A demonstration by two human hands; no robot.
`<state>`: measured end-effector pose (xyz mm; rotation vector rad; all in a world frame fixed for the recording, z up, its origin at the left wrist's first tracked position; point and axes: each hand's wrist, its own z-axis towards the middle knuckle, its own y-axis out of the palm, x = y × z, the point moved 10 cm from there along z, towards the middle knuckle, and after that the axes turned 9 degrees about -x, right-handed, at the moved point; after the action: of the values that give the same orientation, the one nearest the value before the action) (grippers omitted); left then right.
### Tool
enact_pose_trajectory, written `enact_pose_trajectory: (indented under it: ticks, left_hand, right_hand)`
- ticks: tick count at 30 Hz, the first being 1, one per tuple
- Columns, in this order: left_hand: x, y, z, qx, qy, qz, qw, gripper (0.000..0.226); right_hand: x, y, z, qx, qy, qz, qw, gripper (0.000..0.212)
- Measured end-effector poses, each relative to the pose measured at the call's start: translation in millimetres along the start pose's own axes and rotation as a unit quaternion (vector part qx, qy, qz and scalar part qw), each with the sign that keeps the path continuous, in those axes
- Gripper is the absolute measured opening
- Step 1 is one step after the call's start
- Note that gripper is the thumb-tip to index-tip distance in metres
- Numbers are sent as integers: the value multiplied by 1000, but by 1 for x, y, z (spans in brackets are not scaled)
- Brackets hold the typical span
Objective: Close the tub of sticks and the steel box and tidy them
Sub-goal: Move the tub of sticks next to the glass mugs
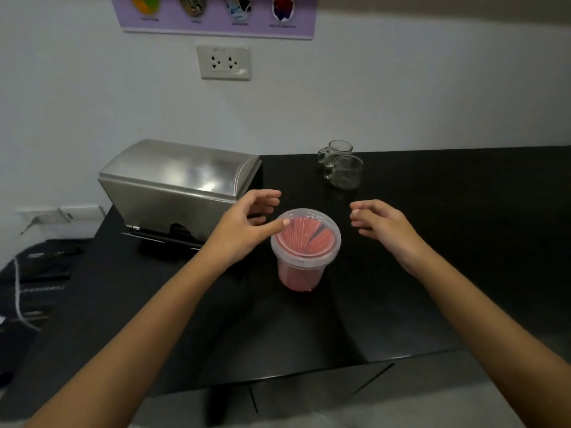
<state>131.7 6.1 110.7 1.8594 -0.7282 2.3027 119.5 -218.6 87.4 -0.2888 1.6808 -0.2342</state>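
Observation:
A clear plastic tub [304,270] full of pink sticks stands upright on the black counter [432,273], with its clear lid [306,234] sitting on top. My left hand [244,227] hovers just left of the tub, fingers spread, thumb tip over the lid's left rim. My right hand [381,225] floats to the right of the tub, fingers loosely curled and apart, holding nothing. The steel box [182,183] stands at the back left of the counter with its domed lid down.
Two glass mugs [341,163] stand at the back of the counter near the wall. A wall socket [223,62] sits above. Dark bags and a white cord [18,291] lie on the lower surface to the left. The counter's front edge [309,370] runs below my forearms.

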Motion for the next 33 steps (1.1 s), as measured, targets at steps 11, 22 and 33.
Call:
enact_pose_trajectory:
  ticks: [11,22,33]
  left_hand:
    - [-72,52,-10,-118,-161,12,980,122]
    - [-78,66,44,-133,-83,3,988,108]
    - [-95,61,91,-32,-108,-44,993,113]
  right_hand:
    - [42,30,20,-70,71,49,994,48]
    - [47,24,57,-89,69,72,991,10]
    - [44,5,114,-114,61,84,988,33]
